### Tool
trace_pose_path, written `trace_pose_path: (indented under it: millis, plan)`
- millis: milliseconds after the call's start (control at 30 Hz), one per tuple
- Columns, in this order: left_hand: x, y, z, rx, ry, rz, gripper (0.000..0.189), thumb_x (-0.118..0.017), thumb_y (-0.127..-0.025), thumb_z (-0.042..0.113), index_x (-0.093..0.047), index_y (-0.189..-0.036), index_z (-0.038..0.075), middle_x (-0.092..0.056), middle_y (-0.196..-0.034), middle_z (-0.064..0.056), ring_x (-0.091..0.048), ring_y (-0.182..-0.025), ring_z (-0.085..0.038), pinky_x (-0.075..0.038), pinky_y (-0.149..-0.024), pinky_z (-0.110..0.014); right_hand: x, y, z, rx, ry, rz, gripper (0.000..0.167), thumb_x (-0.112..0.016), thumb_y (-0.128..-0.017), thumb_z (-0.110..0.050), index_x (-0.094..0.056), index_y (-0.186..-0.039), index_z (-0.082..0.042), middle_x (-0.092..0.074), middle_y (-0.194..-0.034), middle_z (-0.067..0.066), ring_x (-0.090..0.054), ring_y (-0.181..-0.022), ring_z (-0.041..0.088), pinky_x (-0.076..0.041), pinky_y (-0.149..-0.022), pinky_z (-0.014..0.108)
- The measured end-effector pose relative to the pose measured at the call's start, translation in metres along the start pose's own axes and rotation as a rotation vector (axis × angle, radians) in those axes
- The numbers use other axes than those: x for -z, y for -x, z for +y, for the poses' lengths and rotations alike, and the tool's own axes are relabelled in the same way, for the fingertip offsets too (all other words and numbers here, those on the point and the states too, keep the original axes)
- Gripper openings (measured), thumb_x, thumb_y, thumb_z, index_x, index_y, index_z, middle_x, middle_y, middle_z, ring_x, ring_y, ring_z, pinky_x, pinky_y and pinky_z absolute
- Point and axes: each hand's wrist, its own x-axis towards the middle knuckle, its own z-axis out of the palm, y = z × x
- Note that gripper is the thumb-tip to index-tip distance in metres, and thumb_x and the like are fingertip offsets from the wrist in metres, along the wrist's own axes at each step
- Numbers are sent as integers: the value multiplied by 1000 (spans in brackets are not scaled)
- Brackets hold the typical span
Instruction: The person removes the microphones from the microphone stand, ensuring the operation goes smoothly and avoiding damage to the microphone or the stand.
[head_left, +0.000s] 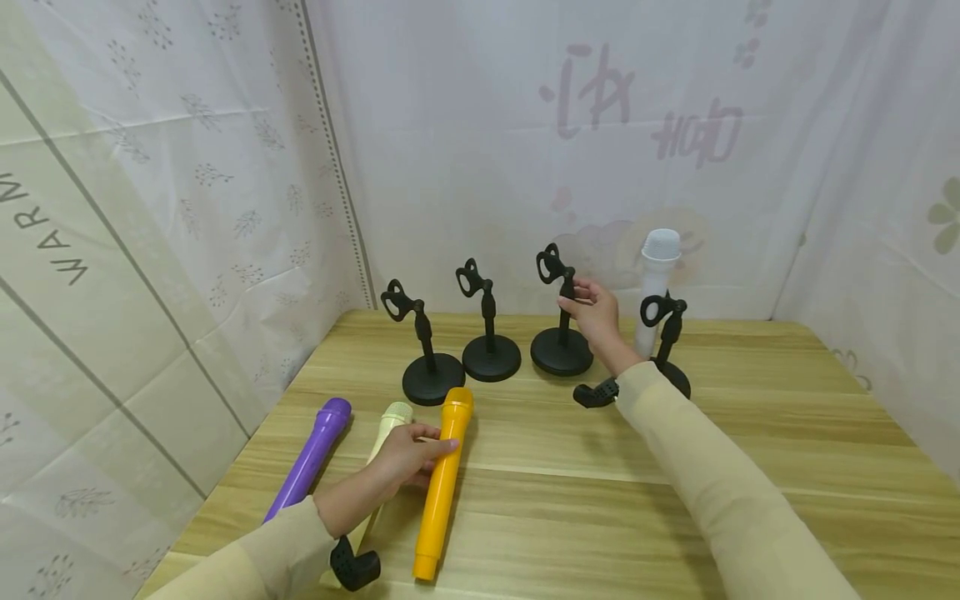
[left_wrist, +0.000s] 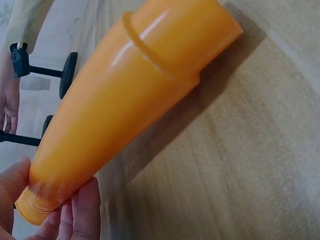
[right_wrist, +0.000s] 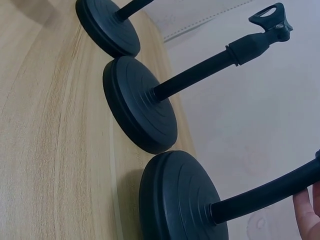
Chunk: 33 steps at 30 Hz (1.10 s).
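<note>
My left hand (head_left: 405,460) pinches an orange microphone (head_left: 441,500) between thumb and fingers, its head pointing away from me. In the left wrist view the tail end of the orange microphone (left_wrist: 115,95) comes close to the camera, with its shadow on the wood beside it. A black desktop microphone stand (head_left: 562,352) is in my right hand (head_left: 597,317), thumb and fingers on its upper pole below the clip. The clip of that stand holds nothing. In the right wrist view only fingertips (right_wrist: 304,210) show at the pole of this stand (right_wrist: 182,200).
Two more black stands (head_left: 433,379) (head_left: 491,358) stand to the left with bare clips. At the right, a white microphone (head_left: 662,250) stands upright behind another stand (head_left: 671,333). A purple microphone (head_left: 311,454) and a pale yellow microphone (head_left: 392,418) lie on the wooden table (head_left: 540,517). Curtains (head_left: 480,167) surround it.
</note>
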Motion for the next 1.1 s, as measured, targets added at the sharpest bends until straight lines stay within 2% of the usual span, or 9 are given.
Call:
trace_pose_path:
  millis: [267,500,933,1100]
  plan:
    - [-2,2,-3,-25,-16,6,43,-79,-84,25,-59,-110,-3,-59,-88,-13,-58,-67,-21,-58,-60,-38,-6,-4,5,23,27,-23,39,-72,-87,-3,-61,-125,-5,-59,-107,9,-61,-94,21,-54,-86,34]
    - [-2,7,-5,-31,-17,-1,41,-78,-84,24,-58,-107,-3,-61,-84,-13,-61,-64,-20,-58,-57,-38,-11,-3,7,10,22,-30,40,-72,-87,-2,-61,-125,-4,-59,-108,10,-60,-96,22,-53,-87,35]
    - [-3,6,-14,-36,-37,-7,41,-78,-84,25,-58,-107,-3,-62,-81,-12,-61,-61,-18,-57,-54,-36,-16,-4,11,28,38,-33,41,-71,-87,0,-60,-126,-2,-60,-108,12,-63,-103,27,-53,-86,34]
    - [-4,8,-16,-39,-49,-7,40,-78,-85,24,-58,-106,-3,-62,-81,-12,-61,-62,-18,-57,-54,-36,-18,-5,14,21,48,-28,40,-72,-87,-1,-61,-125,-2,-59,-108,13,-61,-99,25,-53,-87,34]
